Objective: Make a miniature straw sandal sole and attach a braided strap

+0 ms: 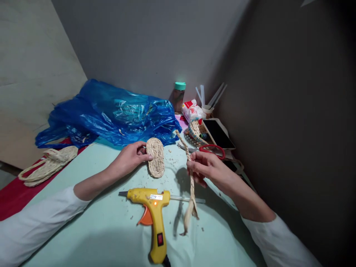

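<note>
Starting at the left, the left arm (96, 182) is near the tip (122, 193) of the yellow glue gun (159, 218). A small orange light glows on the gun, so the tip may be hot. If that arm drops to the near side, it could get burned. The oval mat (155, 157) is held only by its left edge, so a bump could make it slip or turn. Farther right, the loose tail (189, 215) of the braid (191, 181) hangs in front of the glue stick (198, 200). A quick pull could catch the stick and drag the gun. The tail is split too, so the braid might come undone there.

Now the hands. The left hand (130, 159) comes in from the near left. It pinches the oval mat, thumb on top and fingers at the edge, and the mat is up on its end in the middle. The right hand (205, 168) reaches in from the near right. Its thumb and fingers pinch the braid partway along, with the tail hanging toward the near side.
</note>
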A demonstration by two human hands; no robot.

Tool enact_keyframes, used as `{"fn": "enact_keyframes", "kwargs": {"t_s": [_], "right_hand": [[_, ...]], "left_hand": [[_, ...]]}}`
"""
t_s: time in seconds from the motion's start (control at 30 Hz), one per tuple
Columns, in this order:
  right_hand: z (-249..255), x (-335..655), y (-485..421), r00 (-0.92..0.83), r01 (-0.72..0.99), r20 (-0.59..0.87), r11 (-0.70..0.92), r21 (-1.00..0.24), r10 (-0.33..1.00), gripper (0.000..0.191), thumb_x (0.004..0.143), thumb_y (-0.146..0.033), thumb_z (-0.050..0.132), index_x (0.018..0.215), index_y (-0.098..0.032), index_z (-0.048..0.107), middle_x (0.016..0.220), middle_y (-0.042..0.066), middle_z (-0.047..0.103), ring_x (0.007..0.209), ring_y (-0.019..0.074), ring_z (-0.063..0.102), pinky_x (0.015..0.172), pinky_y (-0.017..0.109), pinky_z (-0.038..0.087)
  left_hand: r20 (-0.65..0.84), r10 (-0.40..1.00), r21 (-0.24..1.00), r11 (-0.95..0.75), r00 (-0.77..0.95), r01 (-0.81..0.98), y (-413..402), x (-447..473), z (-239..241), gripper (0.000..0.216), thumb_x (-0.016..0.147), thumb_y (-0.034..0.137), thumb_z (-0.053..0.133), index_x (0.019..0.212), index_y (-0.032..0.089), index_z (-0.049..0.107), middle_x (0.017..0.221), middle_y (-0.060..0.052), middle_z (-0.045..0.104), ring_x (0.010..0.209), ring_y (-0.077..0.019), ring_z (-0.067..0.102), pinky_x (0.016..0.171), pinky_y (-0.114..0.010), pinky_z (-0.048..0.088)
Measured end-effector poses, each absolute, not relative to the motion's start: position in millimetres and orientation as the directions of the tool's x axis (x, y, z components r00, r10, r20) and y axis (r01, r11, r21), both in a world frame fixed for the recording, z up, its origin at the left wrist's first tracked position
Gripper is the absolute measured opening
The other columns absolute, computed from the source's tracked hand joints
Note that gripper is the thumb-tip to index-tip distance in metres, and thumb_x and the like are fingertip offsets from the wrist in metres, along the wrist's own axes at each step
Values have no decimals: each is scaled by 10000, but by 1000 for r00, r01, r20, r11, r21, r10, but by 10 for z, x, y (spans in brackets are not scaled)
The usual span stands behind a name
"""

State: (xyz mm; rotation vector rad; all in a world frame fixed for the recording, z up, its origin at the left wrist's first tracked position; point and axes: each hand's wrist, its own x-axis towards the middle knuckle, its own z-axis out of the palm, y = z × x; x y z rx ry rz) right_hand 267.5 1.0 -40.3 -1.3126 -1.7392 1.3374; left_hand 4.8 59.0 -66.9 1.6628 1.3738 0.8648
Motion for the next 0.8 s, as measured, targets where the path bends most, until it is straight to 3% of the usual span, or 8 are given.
{"fn": "enact_keyframes", "kwargs": {"t_s": [0.1, 0.17, 0.3, 0.37, 0.5, 0.57, 0.67, 0.8], "right_hand": [[-409, 2634, -8, -362, 44, -157, -152, -987, 919, 350, 771, -431, 730, 756, -197, 470, 692, -1, 627, 479, 87, 538, 404, 197, 416], [-411, 2599, -15, -361, -42, -142, -168, -985, 922, 325, 776, -384, 753, 758, -189, 494, 670, 2, 648, 468, 85, 558, 431, 196, 447], [-387, 2435, -49, -358, -166, -89, -157, -974, 929, 285, 781, -357, 770, 758, -174, 552, 634, 9, 667, 532, 109, 623, 503, 204, 496], [-367, 2328, -85, -348, -222, -44, -128, -967, 936, 261, 773, -343, 781, 759, -167, 589, 665, 9, 680, 567, 108, 636, 531, 202, 506], [-348, 2208, -155, -298, -279, 14, -73, -958, 955, 194, 814, -318, 759, 823, -168, 636, 719, 10, 695, 630, 102, 648, 563, 185, 505], [-351, 2207, -159, -253, -296, 3, -74, -952, 968, 189, 820, -314, 759, 831, -169, 639, 747, 5, 680, 665, 101, 651, 571, 178, 503], [-370, 2224, -124, -190, -310, -29, -88, -947, 981, 186, 818, -298, 761, 826, -153, 644, 808, 14, 668, 657, 85, 636, 582, 177, 503], [-428, 2215, -80, -185, -241, -61, -106, -965, 981, 217, 829, -300, 742, 941, -137, 653, 879, 54, 695, 674, 97, 642, 618, 201, 507]], "left_hand": [[109, 988, 833, -153, 113, 532, 587, 11, -609, 444, 665, 333, 780, 1062, 162, 677, 892, -45, 670, 717, -183, 564, 638, -302, 423], [168, 979, 811, -203, 113, 549, 506, 45, -511, 365, 754, 371, 715, 1056, 169, 680, 1009, -68, 678, 793, -193, 573, 711, -325, 441], [75, 933, 948, -176, 351, 264, 208, 244, -305, 314, 820, 399, 676, 1035, 170, 676, 1042, -70, 710, 982, -215, 639, 857, -333, 488], [4, 874, 991, -68, 486, 114, 71, 342, -245, 369, 791, 327, 714, 1117, 179, 627, 980, -50, 718, 916, -192, 679, 814, -309, 522], [-42, 841, 969, -98, 540, 227, -52, 362, -201, 341, 815, 197, 653, 1152, 183, 605, 800, 14, 667, 537, -101, 610, 534, -227, 485], [87, 836, 884, -316, 542, 346, -53, 281, -202, 250, 873, 171, 580, 1117, 178, 634, 767, 15, 665, 539, -96, 597, 535, -215, 465], [367, 702, 570, -688, 610, 449, -33, 110, -226, 167, 928, 162, 527, 994, 147, 679, 807, -33, 715, 678, -127, 639, 636, -221, 470], [423, 533, 325, -844, 733, 427, -15, -108, -267, 234, 940, 99, 459, 1020, 132, 676, 878, -71, 727, 768, -154, 653, 705, -231, 477]]}}
